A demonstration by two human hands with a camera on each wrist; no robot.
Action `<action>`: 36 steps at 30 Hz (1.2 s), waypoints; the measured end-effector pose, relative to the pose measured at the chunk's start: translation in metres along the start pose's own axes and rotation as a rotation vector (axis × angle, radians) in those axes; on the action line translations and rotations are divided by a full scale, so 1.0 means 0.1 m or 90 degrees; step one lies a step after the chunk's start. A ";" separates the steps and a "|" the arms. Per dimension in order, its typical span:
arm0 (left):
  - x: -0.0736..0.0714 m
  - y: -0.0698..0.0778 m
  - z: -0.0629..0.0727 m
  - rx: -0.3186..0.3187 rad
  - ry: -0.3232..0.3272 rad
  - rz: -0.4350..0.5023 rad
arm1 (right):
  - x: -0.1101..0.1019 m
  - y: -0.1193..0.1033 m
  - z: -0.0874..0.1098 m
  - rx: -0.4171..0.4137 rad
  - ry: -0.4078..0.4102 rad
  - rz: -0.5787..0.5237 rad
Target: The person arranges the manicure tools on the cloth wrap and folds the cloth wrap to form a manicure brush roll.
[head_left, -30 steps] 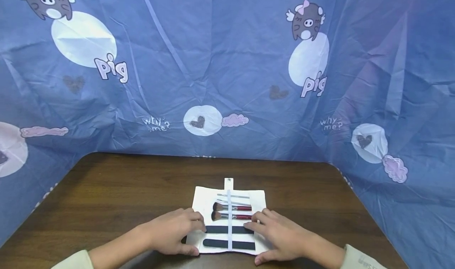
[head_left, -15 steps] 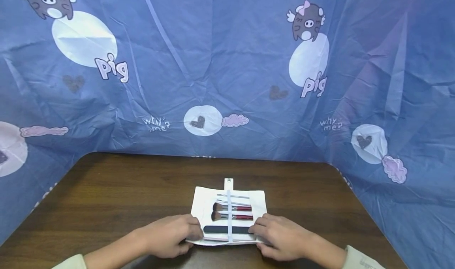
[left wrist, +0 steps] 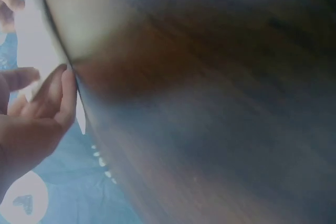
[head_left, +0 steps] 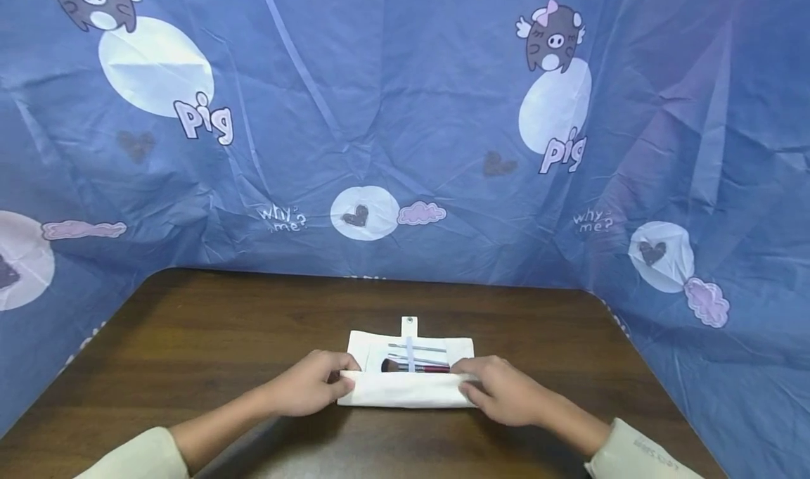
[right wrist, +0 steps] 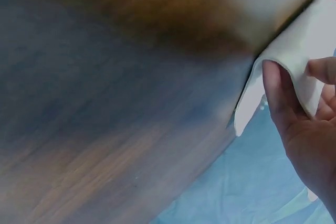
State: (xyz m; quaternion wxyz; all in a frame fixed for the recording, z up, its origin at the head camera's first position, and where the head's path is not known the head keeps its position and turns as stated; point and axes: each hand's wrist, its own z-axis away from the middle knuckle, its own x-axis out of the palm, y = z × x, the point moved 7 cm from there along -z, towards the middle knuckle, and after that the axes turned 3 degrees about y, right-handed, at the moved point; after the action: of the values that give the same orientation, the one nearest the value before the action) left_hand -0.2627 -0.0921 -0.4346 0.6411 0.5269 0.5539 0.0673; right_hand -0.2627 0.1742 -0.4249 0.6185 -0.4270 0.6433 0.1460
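Note:
A white brush roll lies on the table, its near part folded over toward the far side. Above the fold show a brush with a red handle and thin silvery tools under a pale strap. At the far edge a tab with a snap sticks out. My left hand pinches the folded flap at its left end, thumb on the outside. At the right end my right hand pinches the same flap; in the right wrist view its fingers sit inside the fold. The darker tools are hidden beneath.
The brown wooden table has rounded far corners. Behind it and on both sides hangs a blue curtain printed with pigs and hearts.
Both hands have lifted the near edge of the brush roll and folded it away from me. The fold now covers the black tools and one red-handled brush.

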 end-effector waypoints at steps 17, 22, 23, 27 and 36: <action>0.01 -0.34 -0.18 -0.278 0.115 0.103 | 0.03 0.43 -0.15 0.243 0.022 -0.117; -0.01 -0.32 -0.20 -0.268 0.123 0.047 | 0.04 0.44 -0.16 0.284 0.024 -0.093; -0.01 -0.32 -0.20 -0.261 0.124 0.034 | 0.03 0.44 -0.17 0.288 0.026 -0.084; -0.06 -0.27 -0.21 -0.215 0.140 -0.052 | 0.01 0.46 -0.16 0.290 0.041 -0.045; 0.00 0.03 -0.29 0.043 0.100 -0.297 | 0.00 0.29 -0.19 0.132 0.046 0.021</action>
State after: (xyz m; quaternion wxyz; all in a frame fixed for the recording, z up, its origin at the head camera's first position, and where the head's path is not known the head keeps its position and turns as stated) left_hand -0.2834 -0.0731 -0.4275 0.5766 0.3988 0.7106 -0.0604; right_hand -0.2969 0.1776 -0.4313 0.6330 -0.3553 0.6838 0.0733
